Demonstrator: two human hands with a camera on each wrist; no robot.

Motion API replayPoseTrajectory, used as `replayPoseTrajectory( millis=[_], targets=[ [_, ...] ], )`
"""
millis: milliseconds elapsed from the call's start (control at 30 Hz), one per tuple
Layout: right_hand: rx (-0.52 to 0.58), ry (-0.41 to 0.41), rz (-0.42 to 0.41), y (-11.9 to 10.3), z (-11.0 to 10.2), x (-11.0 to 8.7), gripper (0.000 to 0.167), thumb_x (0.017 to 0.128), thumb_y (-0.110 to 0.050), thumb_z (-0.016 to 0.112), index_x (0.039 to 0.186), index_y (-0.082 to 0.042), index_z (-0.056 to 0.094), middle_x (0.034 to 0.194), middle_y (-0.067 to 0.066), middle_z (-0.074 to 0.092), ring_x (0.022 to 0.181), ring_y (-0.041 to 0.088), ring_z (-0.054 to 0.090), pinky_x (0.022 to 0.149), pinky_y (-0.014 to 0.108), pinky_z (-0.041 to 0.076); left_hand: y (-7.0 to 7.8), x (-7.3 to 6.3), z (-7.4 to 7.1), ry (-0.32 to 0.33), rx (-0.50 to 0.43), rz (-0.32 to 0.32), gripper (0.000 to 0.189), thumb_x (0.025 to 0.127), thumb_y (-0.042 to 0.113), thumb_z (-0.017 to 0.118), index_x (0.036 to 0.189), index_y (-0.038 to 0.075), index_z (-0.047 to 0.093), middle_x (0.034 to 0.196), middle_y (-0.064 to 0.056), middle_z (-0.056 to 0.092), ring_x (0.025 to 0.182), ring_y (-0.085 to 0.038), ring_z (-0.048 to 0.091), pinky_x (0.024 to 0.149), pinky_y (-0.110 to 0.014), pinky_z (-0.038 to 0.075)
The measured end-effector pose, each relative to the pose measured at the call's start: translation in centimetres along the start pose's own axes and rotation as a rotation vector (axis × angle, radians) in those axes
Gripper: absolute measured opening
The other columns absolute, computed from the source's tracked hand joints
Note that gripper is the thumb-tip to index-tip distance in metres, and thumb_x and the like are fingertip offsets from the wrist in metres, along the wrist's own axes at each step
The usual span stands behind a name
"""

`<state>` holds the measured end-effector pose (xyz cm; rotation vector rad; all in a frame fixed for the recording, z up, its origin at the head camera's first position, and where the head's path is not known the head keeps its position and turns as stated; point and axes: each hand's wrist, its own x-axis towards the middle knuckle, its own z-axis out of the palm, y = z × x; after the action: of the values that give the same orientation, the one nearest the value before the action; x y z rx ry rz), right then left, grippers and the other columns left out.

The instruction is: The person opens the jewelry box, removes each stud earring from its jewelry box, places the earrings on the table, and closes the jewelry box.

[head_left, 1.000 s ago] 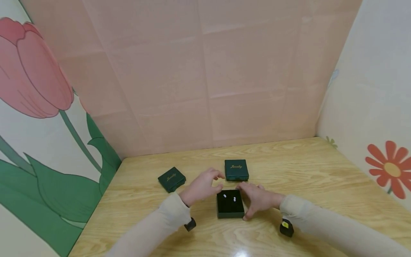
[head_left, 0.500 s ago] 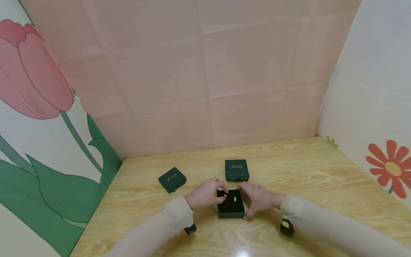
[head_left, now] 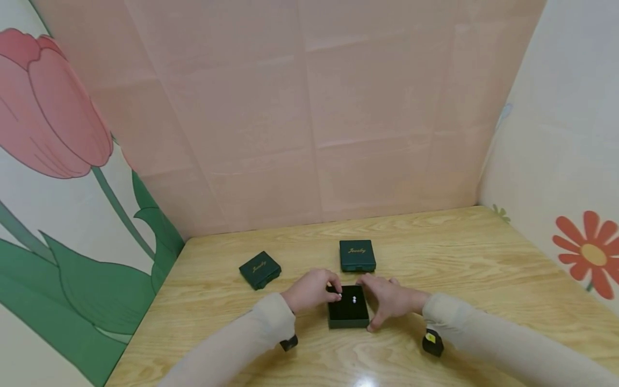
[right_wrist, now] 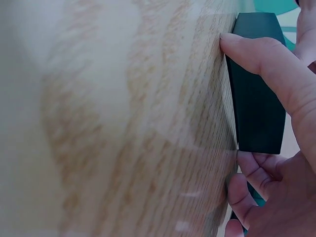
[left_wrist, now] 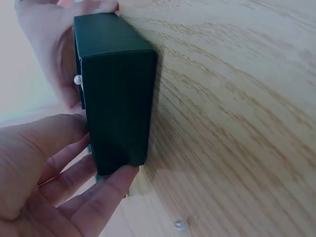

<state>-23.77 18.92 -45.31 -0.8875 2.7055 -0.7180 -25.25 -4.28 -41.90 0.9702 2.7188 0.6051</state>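
An open dark green jewelry box (head_left: 348,323) with a black lining sits on the table between the two hands. My right hand (head_left: 390,299) grips its right side, thumb at the near corner and fingers at the far one. Over the left part of the lining, thumb and index finger of my left hand (head_left: 309,291) pinch a small white earring (head_left: 339,296), mostly covered by the fingertips. A second earring (head_left: 354,299) sits in the lining to the right. In the left wrist view, a pearl (left_wrist: 78,79) shows above the box's edge.
A shut green box (head_left: 357,255) with gold lettering stands just behind the open one. Another such box (head_left: 259,270) lies turned at the left. A loose pearl piece (left_wrist: 181,225) rests on the wooden table, seen in the left wrist view.
My left hand has come down and right to the box, and its thumb and index finger have closed on the left earring. The right hand stays on the box.
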Motion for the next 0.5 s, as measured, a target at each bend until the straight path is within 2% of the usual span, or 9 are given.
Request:
replayPoseTrajectory(
  millis=[133,500],
  targets=[
    [-0.003,0.000,-0.005,0.03,0.03,-0.04,0.090,0.052,-0.041,0.092,0.125,-0.013,0.047,0.123,0.001,0.055,0.118,0.025,0.048,0.080,0.044,0.030,0.19,0.21,0.00,0.000,0.028,-0.006,0.004,0.086,0.022,0.074,0.084,0.020,0.072,0.084,0.013,0.066,0.076,0.002,0.055,0.068,-0.016,0.045],
    [0.016,-0.019,0.011,-0.39,-0.32,-0.05,0.088,0.054,-0.040,0.092,0.124,-0.013,0.047,0.121,-0.001,0.055,0.117,0.024,0.048,0.081,0.047,0.030,-0.57,0.49,0.27,0.020,0.077,0.096,0.010,0.087,0.021,0.073,0.079,0.022,0.067,0.084,0.013,0.065,0.078,-0.001,0.057,0.068,-0.015,0.044]
  ],
)
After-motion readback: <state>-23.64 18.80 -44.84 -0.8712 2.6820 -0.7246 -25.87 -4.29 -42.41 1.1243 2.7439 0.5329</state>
